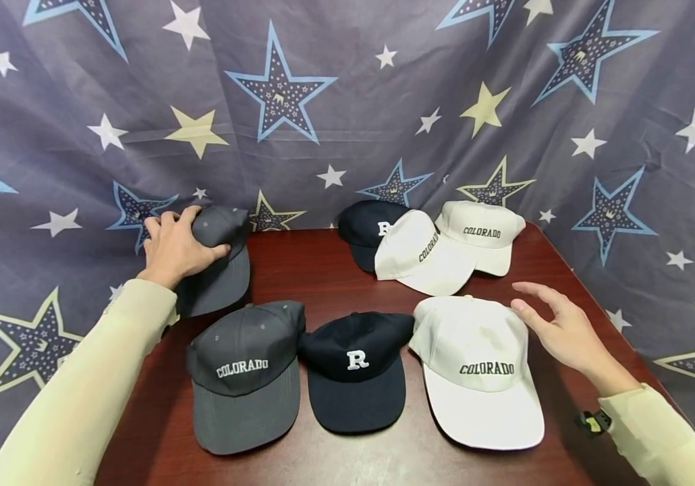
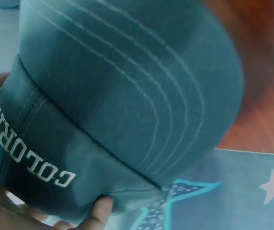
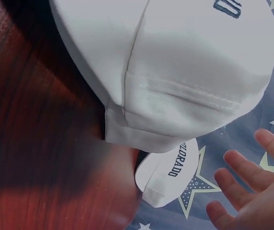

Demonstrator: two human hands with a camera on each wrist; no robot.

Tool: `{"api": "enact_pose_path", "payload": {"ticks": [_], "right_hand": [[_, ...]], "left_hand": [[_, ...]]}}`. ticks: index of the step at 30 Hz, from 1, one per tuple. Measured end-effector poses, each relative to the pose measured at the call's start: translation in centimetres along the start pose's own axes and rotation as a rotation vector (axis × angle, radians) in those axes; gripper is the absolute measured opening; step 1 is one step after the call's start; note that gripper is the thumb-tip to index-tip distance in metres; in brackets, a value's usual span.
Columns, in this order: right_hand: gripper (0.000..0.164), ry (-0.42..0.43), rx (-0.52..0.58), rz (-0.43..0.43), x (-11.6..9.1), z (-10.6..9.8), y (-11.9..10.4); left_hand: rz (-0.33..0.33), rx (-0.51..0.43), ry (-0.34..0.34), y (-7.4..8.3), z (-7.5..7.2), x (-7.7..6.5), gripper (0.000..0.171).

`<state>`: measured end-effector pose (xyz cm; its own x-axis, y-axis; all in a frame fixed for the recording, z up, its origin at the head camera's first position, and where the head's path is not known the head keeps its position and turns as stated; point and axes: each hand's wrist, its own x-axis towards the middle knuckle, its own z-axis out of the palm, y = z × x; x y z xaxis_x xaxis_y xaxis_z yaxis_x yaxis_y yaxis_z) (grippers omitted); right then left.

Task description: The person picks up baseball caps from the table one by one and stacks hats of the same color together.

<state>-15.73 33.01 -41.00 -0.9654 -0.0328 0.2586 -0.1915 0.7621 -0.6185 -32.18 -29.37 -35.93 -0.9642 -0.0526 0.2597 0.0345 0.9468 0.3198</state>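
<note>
At the back left, my left hand (image 1: 173,248) grips the crown of a dark grey baseball cap (image 1: 223,277). In the left wrist view, that cap's stitched brim (image 2: 142,81) and white COLORADO lettering (image 2: 29,153) show, with fingers and thumb about the crown. My right hand (image 1: 566,332), fingers spread, is beside a white COLORADO cap (image 1: 475,344) at the front right and holds nothing. Left of that white cap sit a navy cap with an R (image 1: 356,385) and another dark grey COLORADO cap (image 1: 247,378), brims toward me.
At the back right, a second navy R cap (image 1: 362,226) is partly covered by a tilted white COLORADO cap (image 1: 411,243). Another white COLORADO cap (image 1: 480,229) sits beside them. All lie on a dark red wooden table (image 1: 299,263) against a star-patterned cloth (image 1: 335,88).
</note>
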Motion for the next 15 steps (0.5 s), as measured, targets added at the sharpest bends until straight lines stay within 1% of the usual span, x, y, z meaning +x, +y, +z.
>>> {"api": "enact_pose_path", "payload": {"ticks": [8,11,15], "right_hand": [[0.047,-0.002,0.001,0.004,0.1,-0.1,0.1],[0.047,-0.002,0.000,-0.004,0.1,-0.1,0.1],[0.048,-0.007,-0.003,-0.004,0.1,0.0,0.1]], "left_hand": [[0.003,0.026,-0.066,2.1,-2.4,-0.5,0.104],[0.010,0.033,-0.081,2.9,-3.0,-1.0,0.106],[0.027,0.044,-0.092,4.1,-3.5,-1.9,0.105]]}}
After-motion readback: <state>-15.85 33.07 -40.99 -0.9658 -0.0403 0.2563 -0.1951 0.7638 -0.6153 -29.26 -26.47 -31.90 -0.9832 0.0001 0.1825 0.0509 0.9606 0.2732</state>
